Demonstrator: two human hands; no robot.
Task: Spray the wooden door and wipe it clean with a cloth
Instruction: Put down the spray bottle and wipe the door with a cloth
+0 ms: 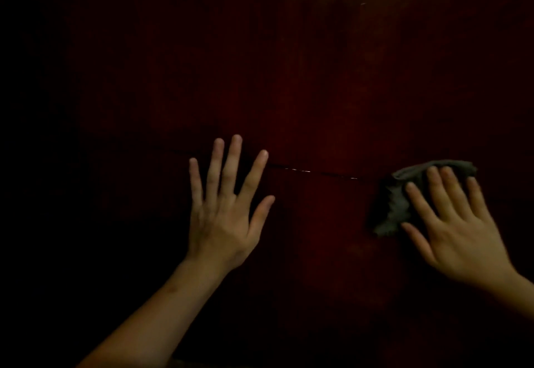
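A dark reddish wooden door (303, 84) fills the dim view. My left hand (225, 211) lies flat against it with fingers spread, its fingertips reaching a thin horizontal groove (318, 171). My right hand (453, 226) presses a grey cloth (396, 205) flat on the door at the right, fingers straight over it. The cloth sticks out to the left of and above the fingers. No spray bottle is in view.
The left side of the frame is almost black and nothing can be made out there. Small light specks glint along the groove between the two hands.
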